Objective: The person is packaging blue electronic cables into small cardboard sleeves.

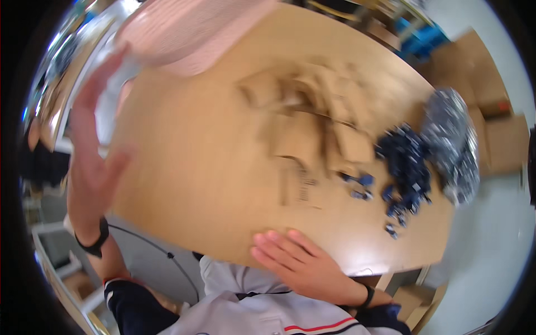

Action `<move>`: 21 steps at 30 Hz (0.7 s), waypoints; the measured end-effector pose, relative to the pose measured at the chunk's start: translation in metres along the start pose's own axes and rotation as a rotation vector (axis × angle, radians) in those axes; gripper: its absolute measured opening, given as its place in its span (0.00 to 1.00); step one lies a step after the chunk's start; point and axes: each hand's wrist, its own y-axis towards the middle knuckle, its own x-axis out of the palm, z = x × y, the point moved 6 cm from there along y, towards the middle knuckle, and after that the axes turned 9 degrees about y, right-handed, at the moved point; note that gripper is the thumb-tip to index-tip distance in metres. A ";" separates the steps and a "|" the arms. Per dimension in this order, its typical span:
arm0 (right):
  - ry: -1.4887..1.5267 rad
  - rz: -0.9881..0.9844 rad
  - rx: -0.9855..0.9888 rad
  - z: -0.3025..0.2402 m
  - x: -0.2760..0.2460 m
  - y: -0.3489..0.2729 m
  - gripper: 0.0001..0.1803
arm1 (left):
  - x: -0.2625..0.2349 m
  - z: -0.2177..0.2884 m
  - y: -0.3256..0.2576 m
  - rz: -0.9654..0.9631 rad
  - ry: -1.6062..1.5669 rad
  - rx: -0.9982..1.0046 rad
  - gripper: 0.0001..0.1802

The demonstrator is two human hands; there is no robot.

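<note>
Left hand (pixel 92 162) spread, raised beside white item (pixel 114 89) | right hand (pixel 298 262) flat on table (pixel 195 167) edge

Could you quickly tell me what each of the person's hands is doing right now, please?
Left hand: raised, fingers spread; white material sits at its fingertips, but blur hides any grip.
Right hand: open, flat on the wooden table edge, holding nothing.

wooden table (pixel 190 167), cardboard pieces (pixel 312 117), blue parts (pixel 405 167)
</note>
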 end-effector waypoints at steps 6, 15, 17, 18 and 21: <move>-0.156 -0.055 0.202 0.004 0.023 0.009 0.37 | -0.058 -0.247 -0.208 0.399 0.370 -0.700 0.24; -0.281 -0.314 0.074 -0.015 0.037 0.085 0.33 | 0.273 -0.360 -0.472 -0.766 0.018 -1.270 0.30; -0.462 0.100 -0.191 0.035 0.075 0.079 0.28 | 0.294 -0.336 -0.423 -1.107 -0.083 -1.275 0.35; -0.555 0.537 -0.483 0.041 0.080 0.065 0.25 | 0.312 -0.349 -0.445 -1.102 -0.092 -1.300 0.35; -0.317 -0.261 -0.038 -0.023 0.049 0.110 0.32 | 0.379 -0.375 -0.518 -1.167 -0.224 -1.430 0.40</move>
